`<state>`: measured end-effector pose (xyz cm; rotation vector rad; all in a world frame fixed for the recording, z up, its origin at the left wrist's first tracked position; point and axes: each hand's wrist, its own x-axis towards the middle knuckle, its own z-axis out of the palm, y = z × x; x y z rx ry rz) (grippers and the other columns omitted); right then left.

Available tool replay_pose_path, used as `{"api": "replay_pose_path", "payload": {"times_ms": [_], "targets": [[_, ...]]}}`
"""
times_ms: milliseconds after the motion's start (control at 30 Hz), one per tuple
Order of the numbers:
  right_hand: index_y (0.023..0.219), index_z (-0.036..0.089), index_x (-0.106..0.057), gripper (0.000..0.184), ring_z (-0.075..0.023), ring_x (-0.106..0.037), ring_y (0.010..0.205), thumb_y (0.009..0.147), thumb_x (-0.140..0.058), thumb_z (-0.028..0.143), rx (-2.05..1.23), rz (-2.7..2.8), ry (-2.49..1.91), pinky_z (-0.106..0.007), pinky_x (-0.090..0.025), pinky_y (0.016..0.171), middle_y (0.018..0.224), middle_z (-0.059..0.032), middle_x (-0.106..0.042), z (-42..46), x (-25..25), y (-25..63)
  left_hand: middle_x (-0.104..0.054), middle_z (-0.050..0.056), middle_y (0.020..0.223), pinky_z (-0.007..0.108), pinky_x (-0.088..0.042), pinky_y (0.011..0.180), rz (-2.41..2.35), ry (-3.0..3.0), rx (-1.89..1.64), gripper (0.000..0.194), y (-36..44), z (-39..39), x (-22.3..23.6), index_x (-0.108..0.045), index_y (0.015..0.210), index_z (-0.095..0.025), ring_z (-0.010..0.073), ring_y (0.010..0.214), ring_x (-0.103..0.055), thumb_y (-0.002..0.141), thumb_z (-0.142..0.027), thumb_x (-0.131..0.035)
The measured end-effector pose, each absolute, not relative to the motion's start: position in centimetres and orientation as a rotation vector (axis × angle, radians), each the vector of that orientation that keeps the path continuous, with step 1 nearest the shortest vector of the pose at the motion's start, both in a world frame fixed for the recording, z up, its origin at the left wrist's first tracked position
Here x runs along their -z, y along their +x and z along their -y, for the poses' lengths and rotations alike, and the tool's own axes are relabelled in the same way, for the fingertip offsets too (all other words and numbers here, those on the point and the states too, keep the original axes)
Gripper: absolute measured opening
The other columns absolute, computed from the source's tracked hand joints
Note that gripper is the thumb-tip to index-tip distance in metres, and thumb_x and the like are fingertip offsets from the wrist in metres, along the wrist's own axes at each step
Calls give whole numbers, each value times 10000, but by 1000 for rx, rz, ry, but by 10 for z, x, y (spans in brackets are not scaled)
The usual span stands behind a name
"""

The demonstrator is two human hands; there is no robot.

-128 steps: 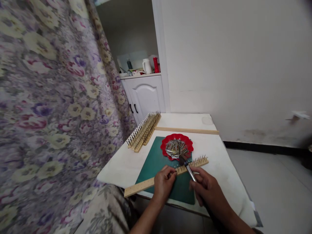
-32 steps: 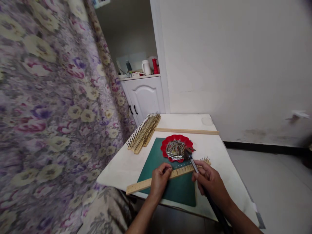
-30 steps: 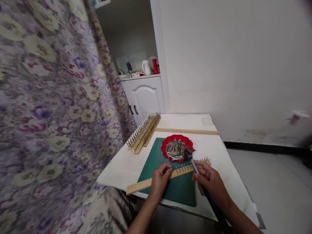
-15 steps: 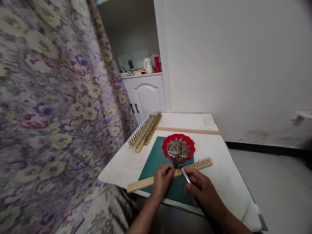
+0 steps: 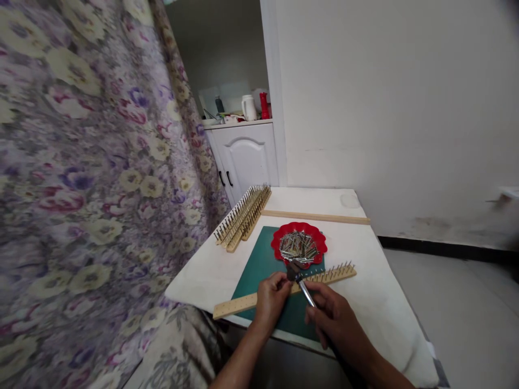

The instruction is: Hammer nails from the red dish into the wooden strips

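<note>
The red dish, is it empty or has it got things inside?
It has things inside: a heap of nails covers the middle of the red dish.

Floral curtain (image 5: pixel 101 162) at left; white jug (image 5: pixel 248 109) beside red object (image 5: pixel 264 106) on ledge (image 5: pixel 239 124).

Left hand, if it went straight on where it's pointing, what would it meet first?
Probably the hammer head, just beyond the left hand, though depth is hard to judge.
</note>
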<state>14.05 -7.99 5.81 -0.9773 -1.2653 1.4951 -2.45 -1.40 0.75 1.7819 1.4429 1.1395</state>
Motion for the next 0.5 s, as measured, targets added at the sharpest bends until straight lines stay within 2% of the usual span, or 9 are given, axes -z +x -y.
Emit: {"api": "replay_pose_path", "payload": {"times_ms": [500], "targets": [[1150,191,-499,354,-28,-407,291,800,-534,237,-1477,1294,-1001,-150,-304,296,634,61,-597,83,-57,140,-505,-34,597,193,-300,538,-1479,1791,-1144,139,-22,15,-10,-620,670,-147,102,581,-457,752,-189,-516]]}}
